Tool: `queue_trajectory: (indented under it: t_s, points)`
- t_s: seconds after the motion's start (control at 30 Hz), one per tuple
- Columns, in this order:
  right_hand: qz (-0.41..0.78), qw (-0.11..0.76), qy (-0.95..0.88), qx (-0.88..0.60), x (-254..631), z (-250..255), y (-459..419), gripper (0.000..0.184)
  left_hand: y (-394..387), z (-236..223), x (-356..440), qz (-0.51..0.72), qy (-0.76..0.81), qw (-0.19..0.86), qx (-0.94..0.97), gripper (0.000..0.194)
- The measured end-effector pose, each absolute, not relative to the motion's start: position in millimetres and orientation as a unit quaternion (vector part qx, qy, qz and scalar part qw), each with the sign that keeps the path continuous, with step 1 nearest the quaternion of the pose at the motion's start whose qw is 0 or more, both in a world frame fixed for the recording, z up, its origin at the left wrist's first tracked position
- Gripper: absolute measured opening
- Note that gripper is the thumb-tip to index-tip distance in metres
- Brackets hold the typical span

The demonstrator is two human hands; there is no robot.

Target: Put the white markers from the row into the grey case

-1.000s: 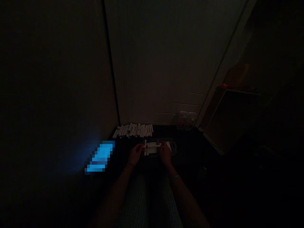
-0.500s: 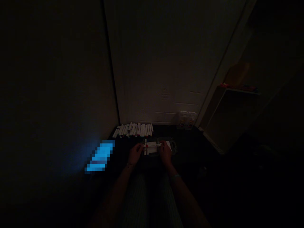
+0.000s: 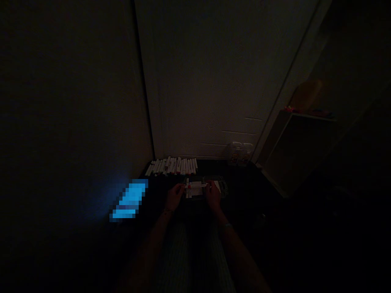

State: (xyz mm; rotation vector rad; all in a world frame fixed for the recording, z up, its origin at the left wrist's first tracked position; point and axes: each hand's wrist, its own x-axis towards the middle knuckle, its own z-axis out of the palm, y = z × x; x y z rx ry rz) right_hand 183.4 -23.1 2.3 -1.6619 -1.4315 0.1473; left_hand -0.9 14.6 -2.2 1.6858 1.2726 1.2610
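Note:
The scene is very dark. A slim white marker (image 3: 197, 186) with a red band lies level between my two hands. My left hand (image 3: 175, 195) pinches its left end, and my right hand (image 3: 213, 196) grips the right end. Beneath it sits an open clear plastic case (image 3: 224, 187) with a handle-like edge on the right. Inside the case's left part another white marker (image 3: 187, 193) lies lengthwise, beside a pale card or paper (image 3: 196, 192). My fingers hide parts of the held marker's ends.
A row of several white markers (image 3: 172, 166) lies along the back left of the dark table (image 3: 244, 191). Two clear containers (image 3: 240, 154) stand at the back right against the wall (image 3: 189, 101). A glowing, pixelated blue screen (image 3: 130, 200) is at left; a shelf unit (image 3: 301, 150) stands at right.
Both hands keep hold of the marker over the case in nearly the same place. The view has shifted only very slightly.

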Motion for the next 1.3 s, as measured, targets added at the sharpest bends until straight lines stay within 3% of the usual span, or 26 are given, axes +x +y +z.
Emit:
queue_trajectory:
  t_s: [1.3]
  points:
    - [0.070,0.457,-0.589,-0.663,185.1,0.3,-21.3,0.030,18.5,-9.0,-2.0,0.487,0.481,0.308,0.661,0.035]
